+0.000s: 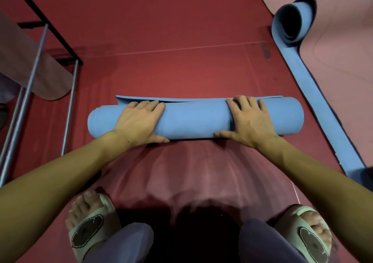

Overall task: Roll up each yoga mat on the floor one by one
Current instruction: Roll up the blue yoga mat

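**Two hands on a nearly rolled blue mat**

Two hands lie over the blue yoga mat (195, 119), which sits as a thick roll across the middle of the red floor (161, 20), its long axis running from nine o'clock to three o'clock. A short flap of the same mat lies flat on the floor on the far side of the roll, at twelve o'clock from it.

The left hand (139, 121) rests on the roll left of centre, fingers (149, 105) curved over the top towards the flap and the thumb low on the near side. The right hand (250, 121) rests right of centre in the same way, its fingers draped over the crest and the thumb pointing inward along the near edge. Both hands curl round the roll and grasp it.

At about one o'clock a second blue mat (292, 20) lies only partly rolled, a loose coil at its far end and a long flat strip running back towards four o'clock, beside a pink mat (339, 61). At nine to ten o'clock stands a metal rack (38, 56) with grey poles and a black frame. At six o'clock the person's feet in pale slippers (90, 228) stand on the floor, one on each side
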`<act>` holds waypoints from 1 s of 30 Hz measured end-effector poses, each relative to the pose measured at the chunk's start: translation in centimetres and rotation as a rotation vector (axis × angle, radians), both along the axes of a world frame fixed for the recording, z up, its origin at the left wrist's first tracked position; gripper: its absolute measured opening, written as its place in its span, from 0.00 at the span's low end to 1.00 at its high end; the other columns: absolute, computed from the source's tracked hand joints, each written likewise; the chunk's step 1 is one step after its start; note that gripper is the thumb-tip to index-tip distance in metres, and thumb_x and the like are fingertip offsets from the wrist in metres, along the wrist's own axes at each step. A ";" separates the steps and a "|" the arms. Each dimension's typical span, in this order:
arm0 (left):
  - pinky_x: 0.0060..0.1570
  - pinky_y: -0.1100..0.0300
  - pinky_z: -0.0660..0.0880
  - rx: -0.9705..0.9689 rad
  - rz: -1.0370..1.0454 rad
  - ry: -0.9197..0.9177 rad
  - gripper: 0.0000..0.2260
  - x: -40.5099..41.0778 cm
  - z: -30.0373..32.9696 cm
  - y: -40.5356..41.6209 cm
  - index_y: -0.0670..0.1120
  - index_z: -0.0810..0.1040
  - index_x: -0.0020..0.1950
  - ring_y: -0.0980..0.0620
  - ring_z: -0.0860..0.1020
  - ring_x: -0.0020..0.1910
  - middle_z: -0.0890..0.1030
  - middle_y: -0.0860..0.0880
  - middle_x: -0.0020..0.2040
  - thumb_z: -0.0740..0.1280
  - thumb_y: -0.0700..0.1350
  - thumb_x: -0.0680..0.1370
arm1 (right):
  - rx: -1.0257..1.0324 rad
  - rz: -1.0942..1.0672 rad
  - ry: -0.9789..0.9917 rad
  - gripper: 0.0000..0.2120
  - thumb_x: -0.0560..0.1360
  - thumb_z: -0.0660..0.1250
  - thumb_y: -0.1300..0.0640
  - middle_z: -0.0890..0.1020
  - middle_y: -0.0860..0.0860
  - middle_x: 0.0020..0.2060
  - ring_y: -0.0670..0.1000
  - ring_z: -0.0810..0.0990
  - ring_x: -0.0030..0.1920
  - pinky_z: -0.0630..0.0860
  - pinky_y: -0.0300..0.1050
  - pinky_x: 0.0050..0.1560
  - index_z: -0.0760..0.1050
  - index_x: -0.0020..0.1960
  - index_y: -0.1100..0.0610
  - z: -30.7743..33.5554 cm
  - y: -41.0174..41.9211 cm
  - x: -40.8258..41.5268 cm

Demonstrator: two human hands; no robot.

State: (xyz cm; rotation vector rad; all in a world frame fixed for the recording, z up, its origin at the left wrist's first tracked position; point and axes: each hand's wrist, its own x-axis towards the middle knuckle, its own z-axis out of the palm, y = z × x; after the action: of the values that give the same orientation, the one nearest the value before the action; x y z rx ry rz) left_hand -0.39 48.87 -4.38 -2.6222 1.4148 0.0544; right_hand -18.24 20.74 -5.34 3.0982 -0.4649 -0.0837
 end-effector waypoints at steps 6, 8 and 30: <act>0.58 0.44 0.72 0.011 0.034 -0.060 0.52 1.0 -1.1 -1.3 0.44 0.68 0.75 0.38 0.72 0.59 0.71 0.40 0.65 0.71 0.77 0.63 | 0.103 -0.030 0.010 0.51 0.63 0.69 0.20 0.75 0.53 0.68 0.59 0.72 0.70 0.58 0.69 0.77 0.68 0.73 0.54 0.3 -1.0 1.7; 0.56 0.44 0.72 0.013 0.030 -0.067 0.52 1.3 -1.2 -1.5 0.44 0.68 0.75 0.39 0.72 0.57 0.72 0.42 0.62 0.70 0.78 0.63 | 0.074 -0.032 -0.012 0.52 0.63 0.65 0.18 0.74 0.56 0.69 0.63 0.71 0.68 0.62 0.67 0.75 0.70 0.74 0.53 0.0 -1.4 1.8; 0.57 0.48 0.76 0.322 0.054 0.560 0.46 1.1 2.5 -0.5 0.69 0.67 0.70 0.51 0.78 0.58 0.79 0.62 0.57 0.75 0.78 0.54 | 0.180 0.068 0.489 0.58 0.51 0.77 0.23 0.77 0.47 0.66 0.56 0.74 0.65 0.73 0.60 0.65 0.64 0.75 0.45 3.5 -2.0 2.1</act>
State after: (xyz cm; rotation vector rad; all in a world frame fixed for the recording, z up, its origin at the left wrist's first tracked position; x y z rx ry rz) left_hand 0.72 48.41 -1.93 -2.4645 1.3257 1.0012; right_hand -16.17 18.76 -1.88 3.0892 -0.3459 -0.9006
